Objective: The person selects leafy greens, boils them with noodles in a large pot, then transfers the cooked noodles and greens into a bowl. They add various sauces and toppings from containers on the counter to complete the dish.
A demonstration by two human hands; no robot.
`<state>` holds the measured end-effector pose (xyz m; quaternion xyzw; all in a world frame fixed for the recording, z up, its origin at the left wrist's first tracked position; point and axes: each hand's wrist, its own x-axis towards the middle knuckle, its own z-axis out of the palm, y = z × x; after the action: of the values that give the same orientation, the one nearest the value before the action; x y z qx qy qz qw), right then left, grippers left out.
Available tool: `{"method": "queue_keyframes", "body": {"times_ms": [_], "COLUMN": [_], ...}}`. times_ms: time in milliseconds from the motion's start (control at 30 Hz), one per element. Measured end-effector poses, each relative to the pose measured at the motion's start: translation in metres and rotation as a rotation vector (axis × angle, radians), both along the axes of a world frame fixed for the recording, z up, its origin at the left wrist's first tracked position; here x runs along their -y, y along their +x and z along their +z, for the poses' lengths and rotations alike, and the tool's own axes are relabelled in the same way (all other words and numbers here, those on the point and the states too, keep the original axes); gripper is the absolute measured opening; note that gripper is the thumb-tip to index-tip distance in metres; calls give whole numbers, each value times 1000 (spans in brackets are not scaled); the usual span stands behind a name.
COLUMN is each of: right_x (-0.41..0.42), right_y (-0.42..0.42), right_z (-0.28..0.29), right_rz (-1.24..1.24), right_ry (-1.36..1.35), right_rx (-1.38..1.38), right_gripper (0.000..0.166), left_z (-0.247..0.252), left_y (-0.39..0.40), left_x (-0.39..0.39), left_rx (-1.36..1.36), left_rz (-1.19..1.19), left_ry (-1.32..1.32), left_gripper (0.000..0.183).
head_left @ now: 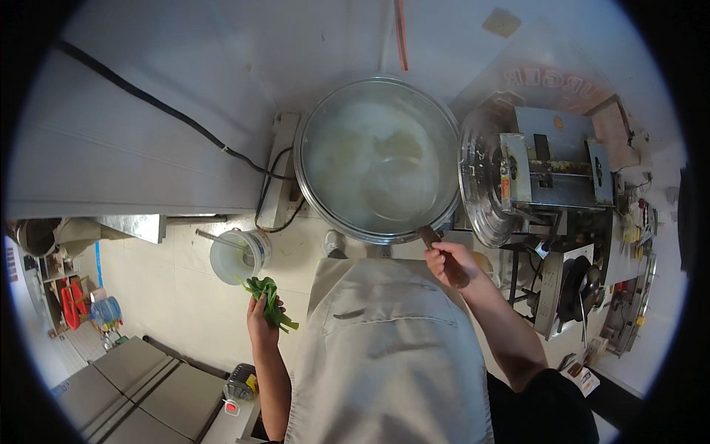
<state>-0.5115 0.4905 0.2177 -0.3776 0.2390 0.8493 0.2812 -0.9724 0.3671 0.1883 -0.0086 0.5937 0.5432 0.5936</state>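
Observation:
My left hand (265,319) grips a small bunch of leafy green vegetables (266,297), with pale stems sticking out below the fingers. In my right hand (452,260) is a thick brown wooden handle (429,237); its far end meets the near rim of a large round metal pot (383,240). Cloudy, steaming liquid (355,166) fills part of that pot. A round rim of some utensil shows faintly through the steam, but I cannot tell whether it joins the handle. Left of the pot, a white bucket (224,261) with a metal rod in it stands on the floor.
A round metal lid (482,183) leans upright at the pot's right, against a metal machine (560,155). A black cable (166,114) hangs along the left wall. Behind on the left are grey cabinet tops (172,399) and a plastic jug (241,383). A wok (577,291) sits at right.

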Motion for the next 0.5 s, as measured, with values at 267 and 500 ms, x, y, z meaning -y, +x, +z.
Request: {"method": "queue_keyframes", "body": {"times_ms": [267,500], "right_x": [-89,-172], "right_y": [-18,-86], "right_z": [-87,-143], "right_rz": [-685,-372], "right_ry": [-106,240], "right_rx": [-207,327], "right_gripper": [5,10], "left_z": [-26,0], "left_y": [-48,-81], "left_x": [-65,-73], "left_rx": [7,-59], "left_rz": [-128,-159], "left_ry": [-13,-23], "left_gripper": [22,24]}}
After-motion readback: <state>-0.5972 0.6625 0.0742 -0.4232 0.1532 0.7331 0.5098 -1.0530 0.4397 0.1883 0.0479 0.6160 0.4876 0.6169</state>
